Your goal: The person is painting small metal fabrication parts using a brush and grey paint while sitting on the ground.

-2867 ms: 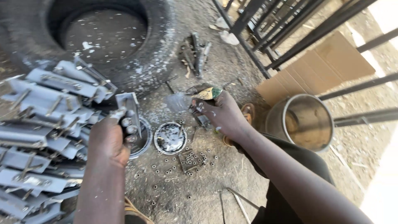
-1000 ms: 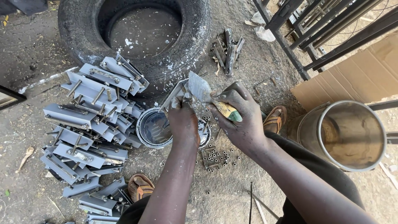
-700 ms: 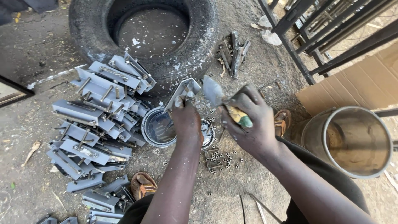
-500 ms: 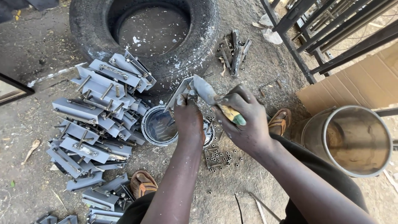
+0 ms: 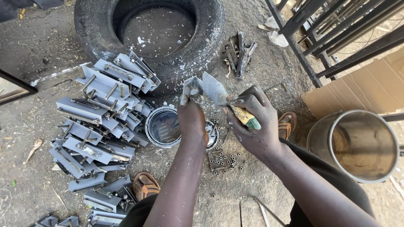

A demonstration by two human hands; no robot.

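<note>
Left hand (image 5: 191, 120) pinches a grey bracket (image 5: 192, 87); right hand (image 5: 252, 126) grips a putty knife (image 5: 219, 92), spreading filler; next stroke likely needs steady pressure.

tyre (image 5: 202, 38) cut off by top edge, small tin (image 5: 210, 134) mostly hidden behind left hand (image 5: 191, 122)

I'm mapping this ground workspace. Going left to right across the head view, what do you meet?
Stack of grey-painted metal brackets → round paint tin → left hand holding a small grey bracket → right hand gripping a trowel → large open metal drum.
</note>
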